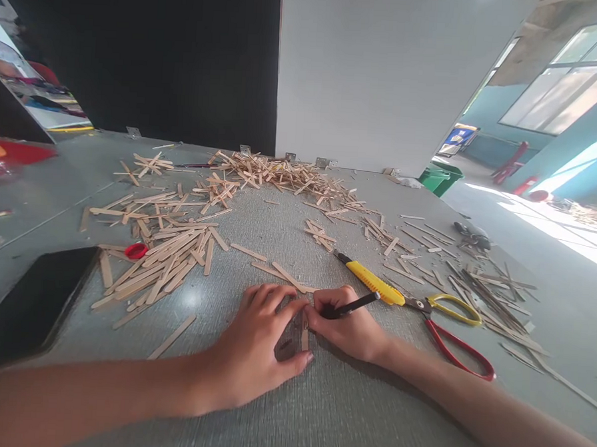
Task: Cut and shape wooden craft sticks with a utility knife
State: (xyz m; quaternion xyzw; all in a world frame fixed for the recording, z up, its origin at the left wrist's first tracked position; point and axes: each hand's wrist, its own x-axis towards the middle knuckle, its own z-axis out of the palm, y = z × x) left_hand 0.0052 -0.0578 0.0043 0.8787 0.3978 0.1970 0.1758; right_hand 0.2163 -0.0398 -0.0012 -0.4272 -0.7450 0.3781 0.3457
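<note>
My left hand (261,345) lies on the grey table with fingers spread, pressing down on a short wooden stick (305,337) between thumb and fingertips. My right hand (348,323) is closed round a black pen (351,306), whose tip meets that stick right beside my left fingertips. Loose flat wooden sticks (161,256) lie scattered just beyond both hands.
A yellow utility knife (370,279) and scissors with one yellow and one red handle (453,325) lie right of my right hand. A black phone (29,303) sits at the left, a small red cap (135,250) among the sticks. A larger stick pile (276,172) lies by the white board.
</note>
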